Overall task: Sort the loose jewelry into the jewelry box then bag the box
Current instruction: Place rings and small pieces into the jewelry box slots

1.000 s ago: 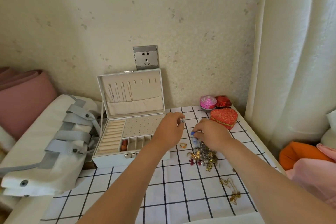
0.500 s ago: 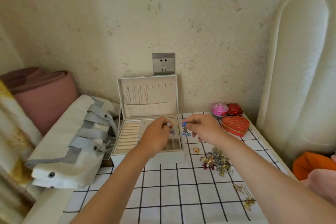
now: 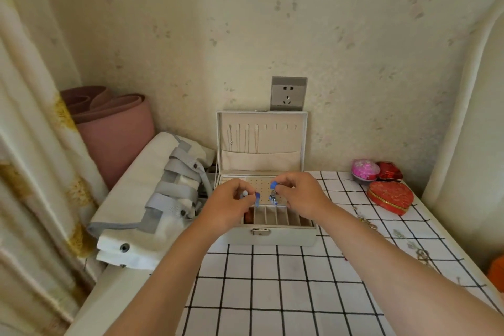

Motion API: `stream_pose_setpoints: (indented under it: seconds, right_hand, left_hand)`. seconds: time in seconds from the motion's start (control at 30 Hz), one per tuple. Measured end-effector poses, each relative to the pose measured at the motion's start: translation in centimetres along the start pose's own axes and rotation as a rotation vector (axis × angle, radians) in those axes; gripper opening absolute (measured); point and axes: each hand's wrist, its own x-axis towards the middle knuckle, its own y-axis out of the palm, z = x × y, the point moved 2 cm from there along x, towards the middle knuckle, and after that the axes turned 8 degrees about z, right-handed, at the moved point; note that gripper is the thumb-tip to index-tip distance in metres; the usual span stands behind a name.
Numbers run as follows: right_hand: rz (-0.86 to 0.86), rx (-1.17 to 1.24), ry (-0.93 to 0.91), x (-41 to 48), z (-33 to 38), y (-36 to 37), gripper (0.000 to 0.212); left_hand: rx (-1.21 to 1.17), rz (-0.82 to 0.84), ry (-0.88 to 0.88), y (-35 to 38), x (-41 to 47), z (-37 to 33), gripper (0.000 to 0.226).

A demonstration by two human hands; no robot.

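Head view: the jewelry box [image 3: 283, 237] sits open on the desk [image 3: 272, 281], which is covered in a black-and-white checked cloth. The box's lid [image 3: 261, 139] stands upright against the wall, with thin chains [image 3: 245, 139] hanging inside it.

Both my hands are raised over the back half of the box, above its perforated panel [image 3: 262, 185]. My left hand [image 3: 229, 207] has its fingers curled, with thumb and forefinger pinching a small blue piece [image 3: 257, 197]. My right hand [image 3: 302, 196] pinches an earring [image 3: 273, 195] by its blue top, and a small silvery drop dangles below my fingertips. The two hands are near each other but not touching.

A row of narrow compartments [image 3: 281, 216] runs along the box's front wall, and the leftmost one holds something reddish.

Right of the box, loose jewelry [image 3: 366, 222] lies blurred on the cloth. Further right are a heart-shaped red box [image 3: 390, 197], a pink round tin [image 3: 365, 168] and a small red tin [image 3: 388, 170].

Just left of the box lies the white bag [image 3: 152, 199] with grey straps. A wall socket [image 3: 288, 93] is directly above the lid.
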Motion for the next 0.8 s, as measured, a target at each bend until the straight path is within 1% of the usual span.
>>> stream_pose_setpoints:
  seconds: [0.1, 0.17, 0.27, 0.3, 0.37, 0.47, 0.57, 0.67, 0.73, 0.8]
  right_hand:
    - [-0.061, -0.110, 0.043, 0.4, -0.6, 0.4, 0.017]
    - [-0.076, -0.224, 0.069, 0.2, -0.6, 0.3, 0.027]
    - [-0.084, -0.285, 0.028, -0.2, 0.1, 0.3, 0.031]
    - [-0.080, -0.256, 0.004, -0.4, 0.5, 0.4, 0.029]
    - [-0.024, -0.095, -0.019, -0.9, 1.2, 0.7, 0.025]
    - [0.094, 0.187, 0.029, -2.0, 2.9, 1.0, 0.024]
    - [0.146, 0.346, 0.048, -3.0, 4.0, 0.8, 0.021]
    - [0.138, 0.364, 0.047, -3.3, 4.1, 0.9, 0.014]
    - [0.114, 0.349, 0.061, -3.4, 3.9, 1.0, 0.014]
    - [0.101, 0.349, 0.074, -3.5, 3.6, 1.0, 0.010]
  left_hand:
    - [-0.020, 0.027, 0.011, -0.2, 0.1, 0.1, 0.018]
    - [-0.049, 0.041, 0.029, -0.3, 0.2, 0.0, 0.018]
    - [-0.089, 0.033, 0.042, -0.5, 0.1, -0.1, 0.016]
    - [-0.106, 0.027, 0.048, -0.6, 0.1, -0.1, 0.015]
    - [-0.138, 0.009, 0.059, -0.6, 0.0, -0.2, 0.014]
    - [-0.174, -0.033, 0.062, -0.5, -0.1, -0.5, 0.013]
    - [-0.200, -0.087, 0.050, -0.4, -0.3, -0.4, 0.009]
    - [-0.284, -0.098, 0.041, -0.6, -0.6, -0.4, 0.008]
    - [-0.331, -0.066, 0.051, -0.5, -0.6, -0.9, 0.006]
    - [-0.328, -0.017, 0.052, -0.1, -0.8, -1.2, 0.006]
